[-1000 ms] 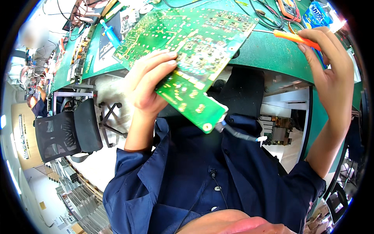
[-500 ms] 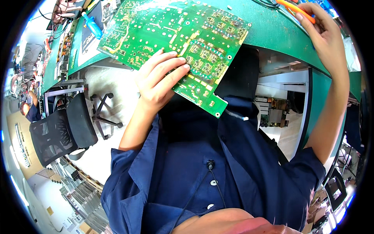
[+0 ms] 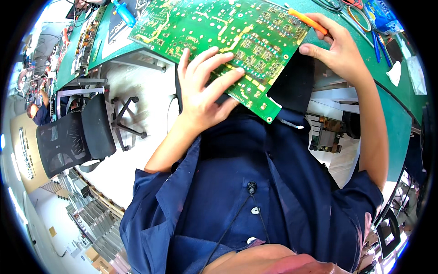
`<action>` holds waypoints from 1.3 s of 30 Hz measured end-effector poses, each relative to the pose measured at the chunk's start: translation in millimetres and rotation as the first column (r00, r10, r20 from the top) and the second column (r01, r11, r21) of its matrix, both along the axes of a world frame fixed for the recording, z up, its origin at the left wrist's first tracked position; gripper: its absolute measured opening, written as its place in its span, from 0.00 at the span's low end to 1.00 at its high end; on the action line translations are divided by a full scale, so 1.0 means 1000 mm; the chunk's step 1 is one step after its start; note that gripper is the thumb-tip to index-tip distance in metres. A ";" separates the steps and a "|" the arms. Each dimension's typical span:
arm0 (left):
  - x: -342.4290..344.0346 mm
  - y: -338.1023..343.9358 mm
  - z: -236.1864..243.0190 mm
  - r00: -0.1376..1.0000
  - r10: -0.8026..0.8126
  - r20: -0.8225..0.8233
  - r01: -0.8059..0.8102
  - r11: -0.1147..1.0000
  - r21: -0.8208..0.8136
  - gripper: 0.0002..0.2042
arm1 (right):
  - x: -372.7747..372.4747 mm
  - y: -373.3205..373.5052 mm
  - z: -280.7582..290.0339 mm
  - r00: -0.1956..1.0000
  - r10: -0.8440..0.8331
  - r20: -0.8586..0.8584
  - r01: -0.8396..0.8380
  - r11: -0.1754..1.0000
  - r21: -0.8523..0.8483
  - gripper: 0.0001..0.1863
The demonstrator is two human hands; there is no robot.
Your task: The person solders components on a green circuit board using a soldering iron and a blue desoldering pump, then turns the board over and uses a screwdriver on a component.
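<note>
A large green circuit board (image 3: 200, 28), dense with small parts on its right half, reaches over the near edge of the bench, tilted. My left hand (image 3: 205, 91) grips its near edge, fingers spread over the top face and thumb at the rim, partly hidden. At the board's far right corner, my right hand (image 3: 336, 52) holds a slim orange-handled tool (image 3: 307, 21) between thumb and fingers. The tool's pale tip points left over the board's edge; its exact kind I cannot make out.
On the green bench (image 3: 321, 29) to the right lie blue pens (image 3: 377, 47), a crumpled white tissue (image 3: 394, 74) and a blue packet (image 3: 382, 17). A blue bottle (image 3: 123, 13) is beyond the board's left. An office chair (image 3: 77, 141) stands left; another circuit board (image 3: 326, 134) sits low at right.
My right hand has moved left from the bench to the board's corner, bringing the orange-handled tool. In the picture, the board and my left hand sit slightly further right.
</note>
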State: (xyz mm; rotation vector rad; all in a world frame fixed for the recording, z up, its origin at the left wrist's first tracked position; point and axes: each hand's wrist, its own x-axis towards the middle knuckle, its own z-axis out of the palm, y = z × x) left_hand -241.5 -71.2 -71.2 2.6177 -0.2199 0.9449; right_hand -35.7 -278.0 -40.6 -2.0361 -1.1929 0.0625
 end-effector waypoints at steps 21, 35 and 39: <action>0.035 0.021 0.041 0.828 -0.132 0.546 0.064 0.988 0.141 0.10 | 0.029 0.035 0.014 0.848 -0.141 0.512 -0.006 0.962 0.275 0.24; 0.016 0.118 0.042 0.427 0.551 0.717 -0.772 0.635 -0.029 0.10 | -0.003 0.087 0.126 0.682 -0.281 0.675 -0.102 0.877 0.469 0.17; 0.028 0.127 0.043 0.416 0.657 0.628 -0.163 0.734 -0.660 0.11 | -0.020 0.084 0.146 0.750 -0.274 0.601 -0.004 0.908 0.419 0.17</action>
